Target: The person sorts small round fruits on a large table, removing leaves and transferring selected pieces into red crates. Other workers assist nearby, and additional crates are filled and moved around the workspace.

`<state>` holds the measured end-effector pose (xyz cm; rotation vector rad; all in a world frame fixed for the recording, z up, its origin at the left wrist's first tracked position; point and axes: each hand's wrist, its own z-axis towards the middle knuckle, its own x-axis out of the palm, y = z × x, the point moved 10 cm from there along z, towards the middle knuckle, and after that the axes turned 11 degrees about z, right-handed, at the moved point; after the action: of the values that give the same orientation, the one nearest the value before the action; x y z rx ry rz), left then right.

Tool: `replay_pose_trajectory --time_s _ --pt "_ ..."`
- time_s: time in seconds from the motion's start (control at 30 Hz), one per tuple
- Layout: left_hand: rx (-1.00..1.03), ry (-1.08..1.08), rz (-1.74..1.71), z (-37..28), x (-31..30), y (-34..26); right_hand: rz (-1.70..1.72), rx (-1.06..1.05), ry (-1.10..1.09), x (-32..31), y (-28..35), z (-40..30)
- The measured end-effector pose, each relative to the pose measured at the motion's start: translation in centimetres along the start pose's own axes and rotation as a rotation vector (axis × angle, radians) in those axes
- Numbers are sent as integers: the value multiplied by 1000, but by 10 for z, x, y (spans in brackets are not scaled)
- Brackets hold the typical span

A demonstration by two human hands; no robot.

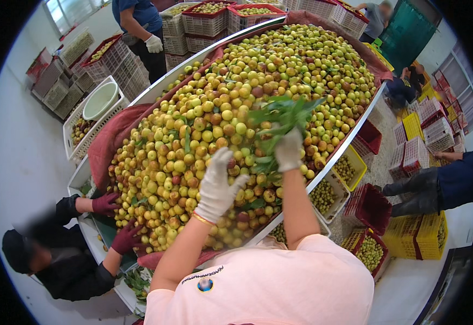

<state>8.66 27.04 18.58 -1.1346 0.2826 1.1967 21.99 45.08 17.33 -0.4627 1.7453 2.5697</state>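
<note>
My left hand (218, 189), in a white knit glove, reaches over a big heap of yellow-green and brown jujubes (179, 166). Its thumb stands apart from the fingers and nothing is in its grasp. To its right, my right hand (289, 150), gloved the same way and slightly blurred, grips a bunch of green leaves (289, 115) just above the fruit. Loose leaves (187, 140) lie scattered among the jujubes. The heap fills a long white-edged bin (344, 140) lined with red cloth (108, 138).
At lower left, a co-worker's maroon-gloved hands (126, 239) touch the heap's end, near a pile of leaves (136, 282). Fruit-filled crates (348, 168) line the bin's right side. A white basin (101, 100) rests on a crate at left. Another person (138, 28) stands across the bin.
</note>
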Motion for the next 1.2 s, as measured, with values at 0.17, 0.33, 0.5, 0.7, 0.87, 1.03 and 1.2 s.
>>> replay_pose_trajectory --time_s 0.17,0.33,0.5,0.7,0.87,1.03,1.2 --pt "-139 -14 69 -9 -7 60 -768 337 327 -26 -83 52" --pt "-363 -41 185 -19 -11 123 -795 301 272 -6 -95 33" --pt "-416 -79 416 0 -15 169 -632 -37 178 -11 -116 45" --pt "-405 -115 420 33 9 188 -289 -360 125 -9 -157 93" --pt "-387 -226 277 32 -6 181 4 -1 291 56 -138 94" --pt "-132 -233 168 21 12 141 1 -20 481 109 -43 41" --pt "-486 28 -504 4 42 138 -276 -179 657 187 -1 -19"
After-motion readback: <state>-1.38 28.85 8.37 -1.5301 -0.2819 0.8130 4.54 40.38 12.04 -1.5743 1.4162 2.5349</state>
